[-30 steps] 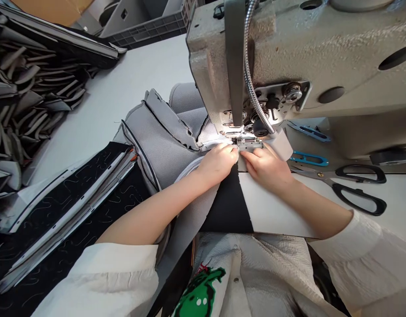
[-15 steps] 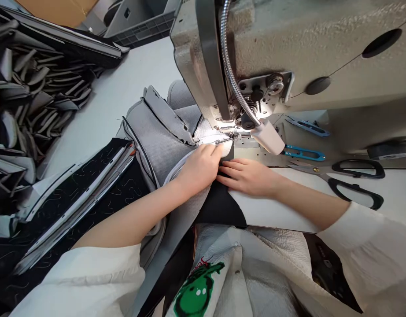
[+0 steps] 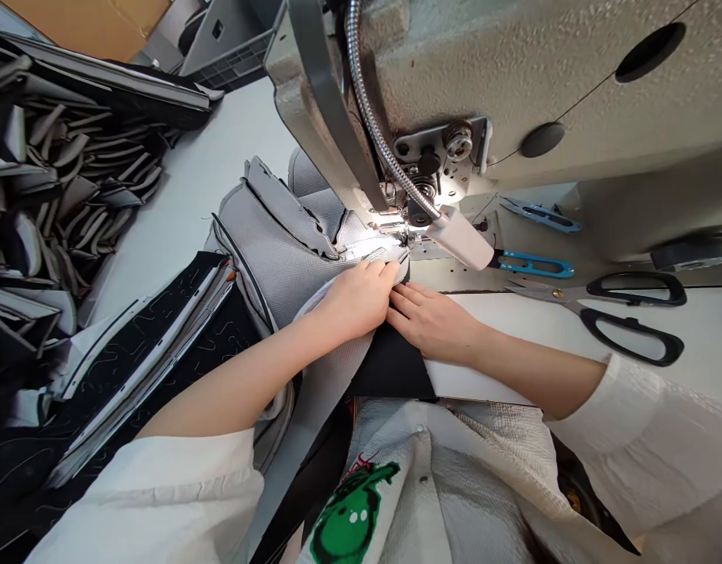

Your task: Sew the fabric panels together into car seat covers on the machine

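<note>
Left hand: the person's left hand [image 3: 361,301] is bent over the near edge of the grey cloth [image 3: 272,243] and grasps it; the thumb is hidden.
Right hand: the right hand [image 3: 435,321] lies loose and open on the black cloth [image 3: 393,364], its fingertips by the left hand.
Grey cloth: it sits on the white table [image 3: 196,172], bunched up, with its lit end at the sewing machine [image 3: 514,78].
Needle spot: bright light shines there, so the cloth seems to reach under the needle, but it is hard to see.
Lamp: the white lamp [image 3: 463,239] hangs on a bendy metal neck.
Tools: blue snips [image 3: 537,265] and big scissors [image 3: 557,294] lie right of the lamp.
Left side: a heap of grey and black pieces [image 3: 73,180].
</note>
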A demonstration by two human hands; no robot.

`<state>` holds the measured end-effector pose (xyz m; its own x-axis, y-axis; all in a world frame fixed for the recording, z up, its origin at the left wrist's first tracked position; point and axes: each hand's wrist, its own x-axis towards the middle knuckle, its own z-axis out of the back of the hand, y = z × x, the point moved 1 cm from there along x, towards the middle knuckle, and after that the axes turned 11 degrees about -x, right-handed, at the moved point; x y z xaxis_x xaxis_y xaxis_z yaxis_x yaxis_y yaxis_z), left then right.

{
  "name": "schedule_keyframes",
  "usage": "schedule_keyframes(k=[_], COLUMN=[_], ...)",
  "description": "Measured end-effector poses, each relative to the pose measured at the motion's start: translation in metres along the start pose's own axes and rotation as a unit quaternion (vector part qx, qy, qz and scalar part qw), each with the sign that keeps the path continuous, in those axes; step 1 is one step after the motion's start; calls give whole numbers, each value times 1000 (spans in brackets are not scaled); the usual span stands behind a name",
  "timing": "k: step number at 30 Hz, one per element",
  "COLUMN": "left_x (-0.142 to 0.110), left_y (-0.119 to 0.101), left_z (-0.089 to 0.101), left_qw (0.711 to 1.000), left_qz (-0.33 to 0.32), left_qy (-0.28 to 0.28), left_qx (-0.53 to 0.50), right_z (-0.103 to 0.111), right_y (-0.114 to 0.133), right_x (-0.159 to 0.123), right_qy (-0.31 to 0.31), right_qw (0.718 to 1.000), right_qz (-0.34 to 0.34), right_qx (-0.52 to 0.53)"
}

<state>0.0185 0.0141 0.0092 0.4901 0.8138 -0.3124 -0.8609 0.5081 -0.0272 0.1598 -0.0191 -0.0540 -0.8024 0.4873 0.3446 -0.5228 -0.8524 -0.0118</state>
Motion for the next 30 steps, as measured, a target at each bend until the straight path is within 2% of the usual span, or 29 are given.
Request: schedule_keyframes(k=[5,7,16,21,23,27,30], left_x=[12,14,23,26,24,20,22], left_y=[1,1,3,6,4,4,7], left_z=[8,9,14,9,5,6,12], left_qw=[992,990,990,997,998,997,995], left_qz=[22,42,72,64,51,45,40], left_qy=[97,111,106,32,10,57,84], left_qx=[-75,-81,-51,-40,-23,-12,-27], right_z=[-2,-2,-3,-4,-2,3,2], right_y=[0,-1,1,-8,-11,-7,-3], right_x=[4,4,6,4,2,-3,-4], right_qy=[-13,-11,-1,-6,7,23,10], right_qw=[999,999,999,1000,1000,997,996], right_qz=[12,16,5,-12,4,74,87], right_qx=[-28,-38,-33,-26,-13,13,10])
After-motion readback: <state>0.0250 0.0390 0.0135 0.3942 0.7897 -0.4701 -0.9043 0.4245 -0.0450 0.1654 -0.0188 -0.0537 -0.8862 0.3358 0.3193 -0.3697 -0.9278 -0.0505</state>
